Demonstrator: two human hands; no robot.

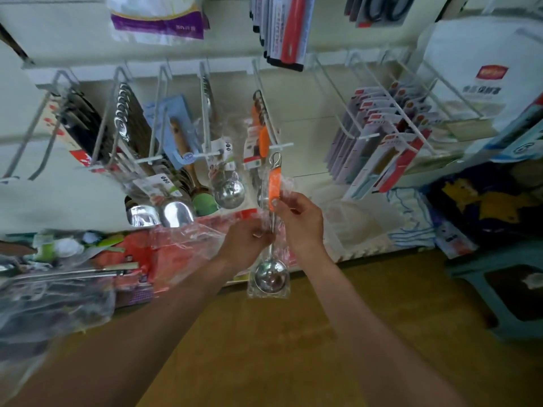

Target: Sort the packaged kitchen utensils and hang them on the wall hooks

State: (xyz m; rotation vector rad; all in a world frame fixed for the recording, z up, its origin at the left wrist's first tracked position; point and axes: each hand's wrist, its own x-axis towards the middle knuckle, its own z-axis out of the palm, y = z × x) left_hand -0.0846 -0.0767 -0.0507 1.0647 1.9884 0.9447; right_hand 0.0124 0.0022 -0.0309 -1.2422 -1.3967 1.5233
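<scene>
I hold a packaged steel ladle (271, 274) with an orange handle upright in front of the hook wall. My right hand (299, 221) pinches the orange grip and its clear wrapper. My left hand (246, 242) grips the metal shaft lower down. The ladle's top loop sits just below the tip of a white wall hook (266, 113) that carries other orange-handled utensils (260, 133). Neighbouring hooks to the left hold packaged ladles (229, 192), spatulas (176, 212) and a wooden-handled green tool (202, 201).
A heap of wrapped utensils (73, 274) lies on the low shelf at left. Carded packs (382, 148) hang on hooks at right. White plastic boxes (352, 227) sit below them. A teal stool (505, 289) stands on the floor at right.
</scene>
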